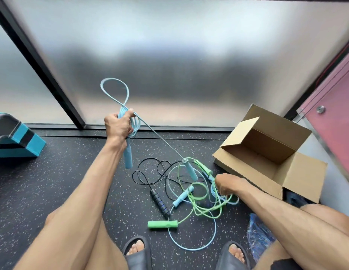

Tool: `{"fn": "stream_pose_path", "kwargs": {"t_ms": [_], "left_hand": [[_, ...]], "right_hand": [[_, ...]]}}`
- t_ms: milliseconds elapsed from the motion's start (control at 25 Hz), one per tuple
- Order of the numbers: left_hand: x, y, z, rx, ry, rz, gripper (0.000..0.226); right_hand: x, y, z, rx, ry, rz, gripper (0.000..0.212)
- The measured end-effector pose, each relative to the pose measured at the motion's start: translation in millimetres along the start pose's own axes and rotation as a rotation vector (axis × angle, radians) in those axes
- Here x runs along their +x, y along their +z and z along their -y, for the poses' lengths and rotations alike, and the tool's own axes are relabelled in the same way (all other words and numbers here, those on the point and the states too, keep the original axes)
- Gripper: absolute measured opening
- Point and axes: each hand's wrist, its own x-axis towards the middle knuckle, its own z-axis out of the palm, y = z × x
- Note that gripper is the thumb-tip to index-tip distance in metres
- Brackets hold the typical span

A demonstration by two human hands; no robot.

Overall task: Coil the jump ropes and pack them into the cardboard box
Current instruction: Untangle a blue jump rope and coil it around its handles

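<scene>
Head view: left hand (119, 124) clenched around one blue rope's coils (130, 123); right hand (227, 185) among three tangled ropes (189, 191), grip unclear

Our right hand (227, 185) sits in the rope tangle (191, 193), and the open cardboard box (267, 152) just beyond it has nothing blocking its mouth. Left of our raised left hand (119, 124), bare floor (52, 172) up to the teal wedge (15, 141).

One view only — a wide-angle head camera, looking forward and steeply down past both forearms at the speckled floor (52, 184). It sits close over the knees; the frosted glass wall (169, 55) bends across the top.
</scene>
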Motion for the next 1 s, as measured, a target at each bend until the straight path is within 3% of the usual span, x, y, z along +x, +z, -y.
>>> {"fn": "stream_pose_path", "kwargs": {"t_ms": [80, 200, 280, 360, 480, 640, 760, 1000], "left_hand": [[-8, 11, 5, -0.011, -0.035, 0.064, 0.02], [-21, 27, 7, -0.086, -0.12, 0.214, 0.019], [-28, 31, 6, -0.13, -0.171, 0.334, 0.019], [-36, 34, 6, -0.109, -0.187, 0.421, 0.019], [-44, 39, 10, -0.049, -0.192, 0.49, 0.02], [-45, 40, 16, -0.032, -0.211, 0.532, 0.022], [-40, 36, 15, -0.014, -0.233, 0.547, 0.031], [-31, 30, 20, -0.053, -0.268, 0.469, 0.041]], "right_hand": [[5, -7, 3, 0.122, -0.008, -0.071, 0.006], [15, -21, 21, 0.396, -0.094, -0.261, 0.049], [9, -39, 38, 0.626, -0.202, -0.394, 0.063], [1, -58, 54, 0.815, -0.337, -0.433, 0.057], [-15, -78, 73, 1.072, -0.496, -0.357, 0.039], [-28, -86, 85, 1.237, -0.581, -0.3, 0.019], [-28, -90, 82, 1.423, -0.477, -0.364, 0.017], [-1, -87, 47, 1.548, 0.069, -0.516, 0.025]]}}
